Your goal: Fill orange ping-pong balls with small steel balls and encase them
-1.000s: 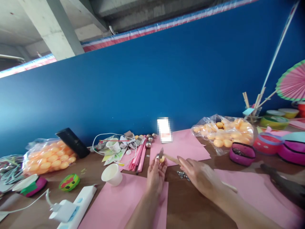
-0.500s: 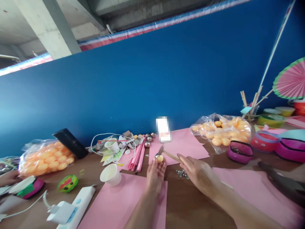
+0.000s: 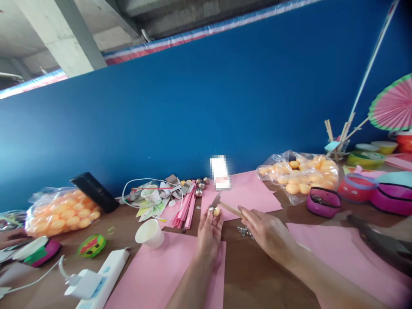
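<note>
My left hand (image 3: 210,234) is palm up, its fingers curled round a pale orange ping-pong ball (image 3: 216,211). Shiny silver pieces (image 3: 211,209) cover the ball's left side. My right hand (image 3: 262,227) grips a wooden-handled tool (image 3: 231,209) that points left at the ball. A grey pointed blade (image 3: 216,200) shows just above the ball; whether it joins the handle is unclear. Below the right fingers lies a small heap of silver pieces (image 3: 245,232) on the brown table. Beyond the left hand sit several silver-covered balls (image 3: 200,186).
Pink sheets (image 3: 174,266) lie under the left forearm and farther back. A white paper cup (image 3: 149,234) and power strip (image 3: 109,270) stand left. Bags of orange balls (image 3: 62,212) flank both sides. A magenta container (image 3: 323,203) is at right. Another person's hand (image 3: 13,238) shows far left.
Both hands stay nearly in place, holding the ball and the tool. The ball has turned slightly, showing more of its silver side. The camera view has shifted a little.
</note>
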